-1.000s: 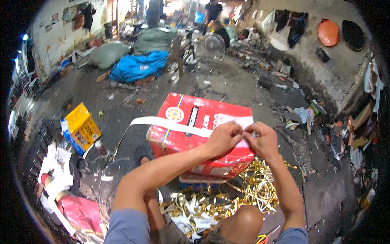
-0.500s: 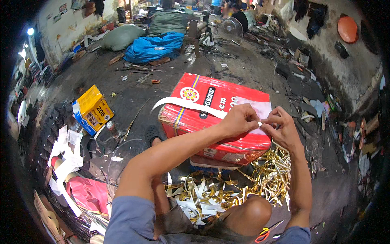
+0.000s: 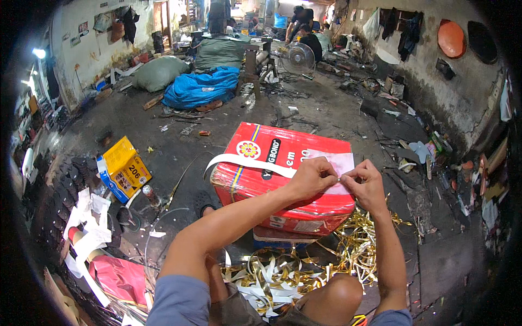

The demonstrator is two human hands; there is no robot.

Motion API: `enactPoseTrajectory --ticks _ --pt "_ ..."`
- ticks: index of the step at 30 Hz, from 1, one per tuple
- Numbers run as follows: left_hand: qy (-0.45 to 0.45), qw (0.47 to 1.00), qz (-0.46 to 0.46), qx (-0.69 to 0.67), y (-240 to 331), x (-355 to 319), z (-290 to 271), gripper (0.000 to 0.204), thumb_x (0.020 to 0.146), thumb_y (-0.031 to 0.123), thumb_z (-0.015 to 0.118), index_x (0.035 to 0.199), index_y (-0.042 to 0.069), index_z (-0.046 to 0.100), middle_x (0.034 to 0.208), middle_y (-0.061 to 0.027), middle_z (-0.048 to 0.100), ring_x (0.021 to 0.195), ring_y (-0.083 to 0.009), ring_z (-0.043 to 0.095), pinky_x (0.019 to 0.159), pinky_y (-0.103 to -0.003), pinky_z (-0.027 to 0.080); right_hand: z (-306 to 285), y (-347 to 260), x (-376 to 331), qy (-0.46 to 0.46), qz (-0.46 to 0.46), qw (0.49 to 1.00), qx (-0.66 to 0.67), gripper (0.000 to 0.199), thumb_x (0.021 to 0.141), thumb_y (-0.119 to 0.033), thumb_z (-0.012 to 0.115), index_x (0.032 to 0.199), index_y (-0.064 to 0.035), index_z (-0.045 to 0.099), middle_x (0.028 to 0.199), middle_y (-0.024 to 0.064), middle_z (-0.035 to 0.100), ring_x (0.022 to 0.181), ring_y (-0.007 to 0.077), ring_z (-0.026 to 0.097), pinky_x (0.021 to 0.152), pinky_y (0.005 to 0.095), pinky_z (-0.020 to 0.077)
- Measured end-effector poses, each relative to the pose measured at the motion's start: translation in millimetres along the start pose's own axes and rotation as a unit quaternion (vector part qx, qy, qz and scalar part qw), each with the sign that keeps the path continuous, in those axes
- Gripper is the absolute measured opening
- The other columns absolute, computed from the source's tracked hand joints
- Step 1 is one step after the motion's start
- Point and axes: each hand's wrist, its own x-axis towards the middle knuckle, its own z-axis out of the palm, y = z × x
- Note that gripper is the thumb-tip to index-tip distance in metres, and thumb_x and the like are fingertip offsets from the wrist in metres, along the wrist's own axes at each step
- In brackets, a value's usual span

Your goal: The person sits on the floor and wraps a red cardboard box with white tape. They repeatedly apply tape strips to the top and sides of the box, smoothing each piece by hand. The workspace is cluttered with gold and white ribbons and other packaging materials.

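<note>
A big red metal can point(image 3: 283, 182) lies on its side in front of me on the floor. A white strip point(image 3: 244, 161) runs across its top face from the left to my hands. My left hand point(image 3: 311, 177) and my right hand point(image 3: 367, 185) meet over the can's right part, both pinching the end of that strip above a pale pink sheet point(image 3: 337, 163) lying on the can. A heap of gold and white ribbon scraps point(image 3: 304, 269) spreads on the floor below the can, by my bare knee point(image 3: 333, 299).
A yellow and blue can point(image 3: 124, 169) lies to the left, with white paper and a red bag point(image 3: 117, 277) nearer. A blue tarp bundle point(image 3: 202, 87), grey sacks and a floor fan point(image 3: 298, 58) stand further back, where people sit. Clutter lines the right wall.
The view has tilted up a little. Both hands stay together on the strip over the can, shifted slightly right; the strip still trails left.
</note>
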Motion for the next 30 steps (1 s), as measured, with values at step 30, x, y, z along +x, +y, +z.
enactPoseTrajectory --ticks 30 --pt "-0.027 0.998 0.056 -0.009 6.1 33.9 30.5 0.008 0.084 0.006 0.077 0.085 -0.002 0.076 0.081 -0.0083 0.071 0.072 -0.0135 0.067 0.065 -0.028 0.052 28.4 39.8 -35.1 0.004 0.359 0.694 0.624 0.032 0.102 -0.044 0.064 0.087 -0.0182 0.055 0.062 -0.0081 0.044 0.039 0.0062 0.031 0.037 0.0248 0.0208"
